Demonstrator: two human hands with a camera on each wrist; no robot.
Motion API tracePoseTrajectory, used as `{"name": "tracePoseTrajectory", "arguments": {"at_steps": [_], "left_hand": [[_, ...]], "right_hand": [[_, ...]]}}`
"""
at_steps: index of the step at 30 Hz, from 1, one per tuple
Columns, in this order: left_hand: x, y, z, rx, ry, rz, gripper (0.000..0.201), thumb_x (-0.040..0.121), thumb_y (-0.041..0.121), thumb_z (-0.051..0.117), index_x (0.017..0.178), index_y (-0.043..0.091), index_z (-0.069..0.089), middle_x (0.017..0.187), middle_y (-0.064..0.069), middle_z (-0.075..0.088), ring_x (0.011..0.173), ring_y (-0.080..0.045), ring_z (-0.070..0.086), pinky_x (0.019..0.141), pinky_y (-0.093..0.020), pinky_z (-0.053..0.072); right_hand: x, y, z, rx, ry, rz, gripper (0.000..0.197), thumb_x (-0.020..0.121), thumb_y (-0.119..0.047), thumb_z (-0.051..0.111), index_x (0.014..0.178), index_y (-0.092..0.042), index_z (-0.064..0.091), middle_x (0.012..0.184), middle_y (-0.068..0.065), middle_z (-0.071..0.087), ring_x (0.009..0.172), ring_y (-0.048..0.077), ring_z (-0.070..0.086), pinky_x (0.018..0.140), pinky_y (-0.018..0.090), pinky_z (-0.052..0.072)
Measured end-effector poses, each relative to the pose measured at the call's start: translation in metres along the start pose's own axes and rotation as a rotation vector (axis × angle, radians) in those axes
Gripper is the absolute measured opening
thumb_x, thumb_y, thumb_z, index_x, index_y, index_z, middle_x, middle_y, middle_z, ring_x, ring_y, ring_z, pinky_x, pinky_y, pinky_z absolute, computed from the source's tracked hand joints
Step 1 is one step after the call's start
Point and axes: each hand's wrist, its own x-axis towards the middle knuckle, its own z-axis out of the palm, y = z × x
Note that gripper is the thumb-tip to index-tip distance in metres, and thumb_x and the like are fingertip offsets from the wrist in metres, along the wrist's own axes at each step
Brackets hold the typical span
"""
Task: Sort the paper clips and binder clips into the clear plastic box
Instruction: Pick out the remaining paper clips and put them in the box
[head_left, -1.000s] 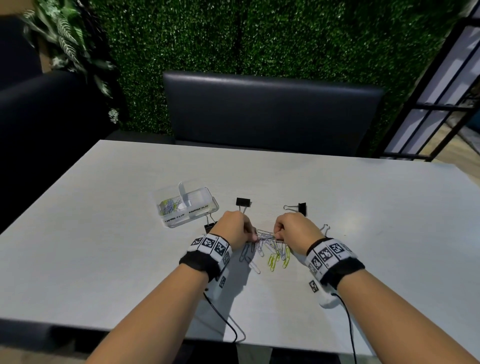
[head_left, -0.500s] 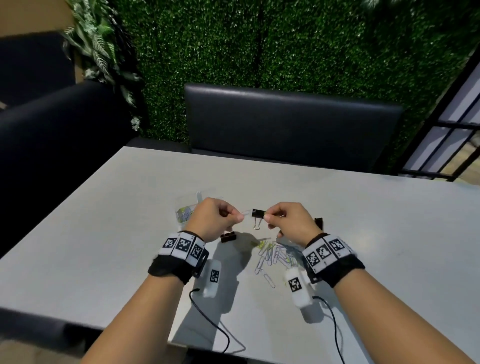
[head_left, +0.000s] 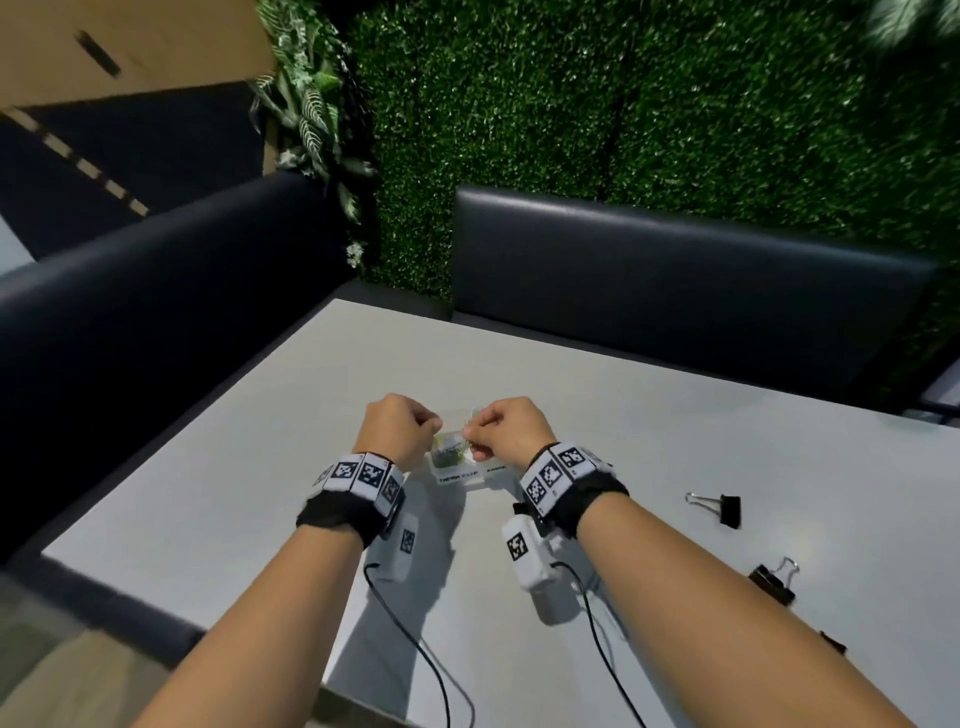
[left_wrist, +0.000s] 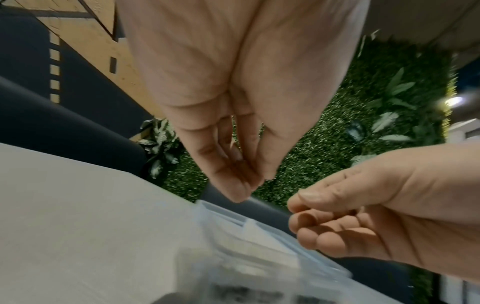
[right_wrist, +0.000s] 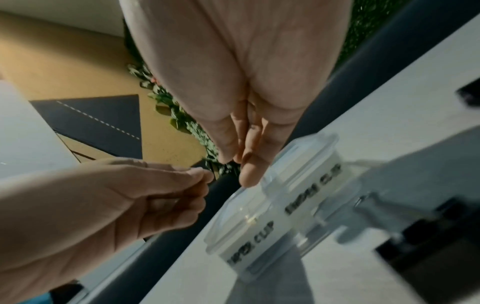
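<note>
The clear plastic box (head_left: 457, 475) (right_wrist: 272, 226) stands on the white table (head_left: 260, 467), with two compartments labelled for paper clips and binder clips. Coloured paper clips (head_left: 449, 449) lie in its left compartment. Both hands hover just above that compartment. My left hand (head_left: 428, 423) (left_wrist: 244, 191) has thumb and fingertips pinched together; a thin pale clip barely shows in the pinch in the right wrist view. My right hand (head_left: 470, 431) (right_wrist: 246, 176) pinches likewise, its clip mostly hidden. The loose heap of paper clips is out of sight.
Two black binder clips (head_left: 727, 509) (head_left: 774, 582) lie on the table right of my right forearm. Dark benches (head_left: 675, 270) run along the far and left table edges. Cables (head_left: 431, 670) trail from the wrist cameras toward the near edge.
Both hands lifted from the paper clip heap and moved left and away, ending above the box. The view swung left with them, so the heap left the picture.
</note>
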Motion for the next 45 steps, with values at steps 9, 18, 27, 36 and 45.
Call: {"name": "tracePoseTrajectory", "arguments": {"at_steps": [9,18,27,36,45], "left_hand": [[-0.073,0.07,0.066,0.023,-0.434,0.345,0.019,0.092,0.034,0.064,0.103,0.025,0.078,0.097,0.006,0.076,0.089,-0.01,0.069,0.085,-0.027,0.054],[-0.098,0.105,0.146,0.396,-0.653,0.421,0.039,0.091,0.007,0.048,0.121,0.015,0.072,0.12,-0.016,0.057,0.106,-0.037,0.063,0.095,-0.04,0.052],[-0.094,0.055,0.151,0.783,-0.574,0.525,0.129,0.029,0.097,0.056,0.136,0.028,0.037,0.133,-0.005,0.049,0.117,-0.031,0.041,0.094,-0.047,0.05],[-0.093,0.086,0.148,0.387,-0.533,0.486,0.054,0.071,0.042,0.086,0.119,0.022,0.072,0.117,-0.004,0.063,0.106,-0.024,0.062,0.091,-0.033,0.052],[-0.094,0.086,0.15,0.347,-0.503,0.456,0.017,0.089,0.019,0.067,0.098,0.023,0.08,0.102,-0.001,0.077,0.092,-0.019,0.072,0.085,-0.034,0.06]], "right_hand": [[-0.072,0.053,-0.117,-0.386,0.129,-0.03,0.013,0.092,-0.015,0.064,0.088,-0.019,0.075,0.083,0.001,0.075,0.078,0.015,0.07,0.072,0.03,0.058],[-0.117,0.132,-0.157,-0.835,-0.111,-0.014,0.066,0.083,0.014,0.042,0.134,-0.024,0.06,0.134,0.004,0.064,0.12,0.018,0.062,0.103,0.03,0.049],[-0.157,0.14,-0.171,-0.841,-0.135,0.056,0.096,0.072,-0.037,0.085,0.152,-0.018,0.035,0.149,0.0,0.042,0.137,0.019,0.041,0.114,0.036,0.038],[-0.133,0.128,-0.156,-0.869,-0.044,0.065,0.04,0.084,-0.029,0.078,0.118,-0.011,0.069,0.115,0.006,0.062,0.107,0.023,0.06,0.091,0.036,0.05],[-0.135,0.132,-0.154,-0.813,0.085,0.084,0.017,0.093,-0.023,0.068,0.103,-0.012,0.075,0.101,0.006,0.072,0.084,0.019,0.063,0.075,0.028,0.05]]}}
